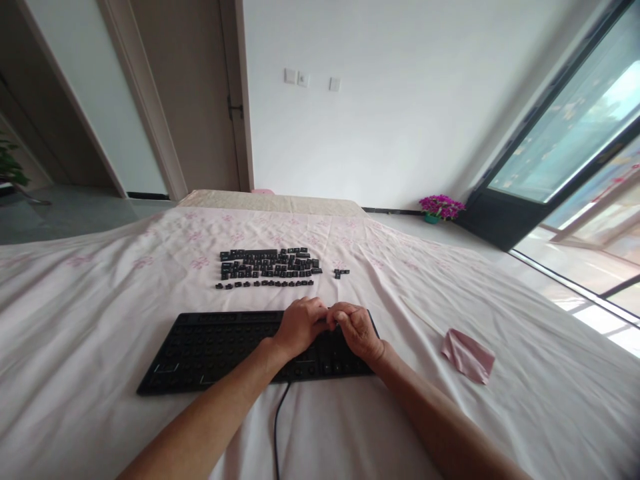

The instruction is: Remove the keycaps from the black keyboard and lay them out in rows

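A black keyboard (220,347) lies on the cloth, its left and middle part stripped of keycaps. Over its right part my left hand (301,325) and my right hand (356,328) meet, fingertips close together. The right hand's fingers are curled closed; a small glint shows near its thumb, but the thing there is too small to name. My left hand's fingers are bent and pressed together beside it, and their tips are partly hidden. Beyond the keyboard, loose black keycaps (270,263) lie in rows, with a small separate group of keycaps (340,273) to their right.
The keyboard's cable (277,427) runs toward me between my forearms. A pink cloth (469,357) lies to the right on the pale, wrinkled bed sheet (400,413). Farther off are a potted plant with magenta flowers (441,207), a door (185,87) and a glass door (565,133).
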The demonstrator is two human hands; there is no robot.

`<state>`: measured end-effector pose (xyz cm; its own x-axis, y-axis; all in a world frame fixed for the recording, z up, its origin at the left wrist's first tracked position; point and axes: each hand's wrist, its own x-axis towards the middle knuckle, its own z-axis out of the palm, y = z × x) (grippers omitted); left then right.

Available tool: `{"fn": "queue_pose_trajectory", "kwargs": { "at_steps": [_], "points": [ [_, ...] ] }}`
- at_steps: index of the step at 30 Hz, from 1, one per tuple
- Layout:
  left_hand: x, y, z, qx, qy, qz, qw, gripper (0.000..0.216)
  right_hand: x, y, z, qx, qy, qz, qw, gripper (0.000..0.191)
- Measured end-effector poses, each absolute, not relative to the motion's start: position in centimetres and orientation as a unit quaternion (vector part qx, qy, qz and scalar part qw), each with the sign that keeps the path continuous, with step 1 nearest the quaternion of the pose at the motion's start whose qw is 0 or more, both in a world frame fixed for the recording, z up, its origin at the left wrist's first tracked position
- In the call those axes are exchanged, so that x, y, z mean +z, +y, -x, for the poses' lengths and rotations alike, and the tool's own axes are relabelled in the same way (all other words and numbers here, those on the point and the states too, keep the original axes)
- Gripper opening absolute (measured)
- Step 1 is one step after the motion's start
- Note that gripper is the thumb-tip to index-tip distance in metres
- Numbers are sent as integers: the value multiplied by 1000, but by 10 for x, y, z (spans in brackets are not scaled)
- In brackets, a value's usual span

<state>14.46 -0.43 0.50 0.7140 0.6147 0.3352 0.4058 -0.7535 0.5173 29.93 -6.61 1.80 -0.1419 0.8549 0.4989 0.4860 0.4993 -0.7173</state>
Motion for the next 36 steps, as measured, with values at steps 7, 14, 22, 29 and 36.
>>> {"fn": "queue_pose_trajectory", "kwargs": {
  "at_steps": [7, 14, 22, 29, 36],
  "points": [
    [5, -7, -145, 276, 240, -903, 227, 27, 18, -72, -298, 141, -718, 451, 511, 43],
    [4, -4, -142, 319, 271, -821, 389, 20, 27, -75, -299, 18, -787, 422, 450, 34],
    [-2, 3, -141, 395, 293, -722, 488, 45, 52, -68, -306, -13, -760, 537, 366, 29],
    [-2, 2, -142, 418, 281, -700, 507, 48, 41, -63, -304, 47, -722, 651, 232, 18],
    [0, 1, -143, 395, 305, -716, 489, 49, 38, -41, -337, 82, -661, 705, 243, 20]
  ]
}}
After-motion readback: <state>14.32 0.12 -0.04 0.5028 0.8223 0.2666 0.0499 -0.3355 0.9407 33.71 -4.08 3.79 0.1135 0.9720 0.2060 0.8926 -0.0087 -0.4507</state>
